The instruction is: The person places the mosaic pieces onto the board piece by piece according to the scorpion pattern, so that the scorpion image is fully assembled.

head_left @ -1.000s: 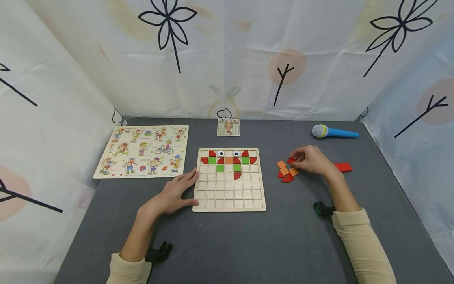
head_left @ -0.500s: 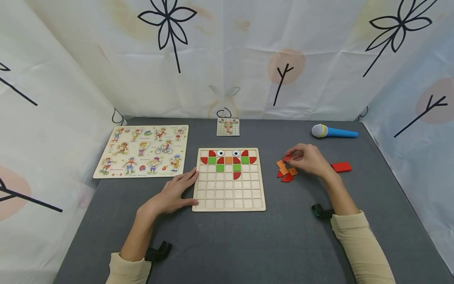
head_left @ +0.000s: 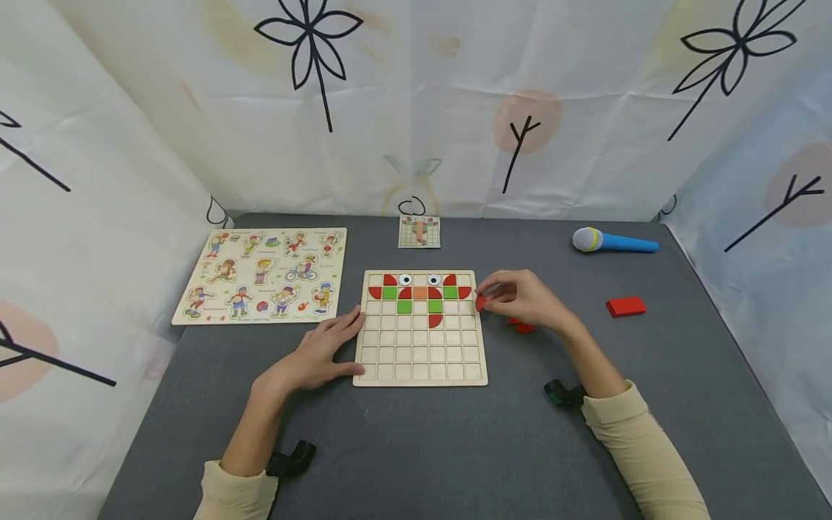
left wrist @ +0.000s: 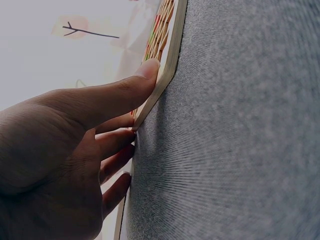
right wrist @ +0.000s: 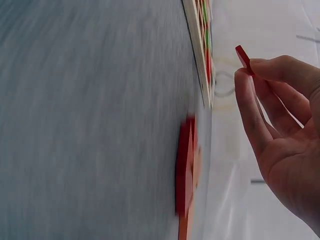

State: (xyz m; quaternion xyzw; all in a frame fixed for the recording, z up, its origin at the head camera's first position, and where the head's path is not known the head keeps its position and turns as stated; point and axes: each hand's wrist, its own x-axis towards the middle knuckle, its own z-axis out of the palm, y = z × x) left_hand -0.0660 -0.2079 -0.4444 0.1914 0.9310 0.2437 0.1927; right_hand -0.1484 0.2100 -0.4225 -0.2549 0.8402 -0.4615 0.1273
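- On the grey table (head_left: 422,448), in the head view, lies a grid board (head_left: 419,354) whose upper rows hold green squares (head_left: 404,307), red curved pieces (head_left: 435,321), an orange square (head_left: 419,292) and two eye pieces (head_left: 405,279).
- Same view: the left hand (head_left: 321,352), thumb and fingers spread, rests at the board's left edge. The right hand (head_left: 523,297) pinches a red piece (head_left: 480,302) by the board's right edge; more loose red pieces (head_left: 523,328) lie partly hidden below that hand.
- Around them — a picture board (head_left: 260,278) to the left, a small patterned card (head_left: 419,232) behind, a toy microphone (head_left: 614,240) and a red block (head_left: 626,307) to the right.
- Left wrist view: the thumb touches the grid board's rim near a corner, with the fingers along its side, not wrapped round it.
- Right wrist view: thumb and forefinger hold the red piece clear of the table — a blurred heap of red and orange pieces sits below.
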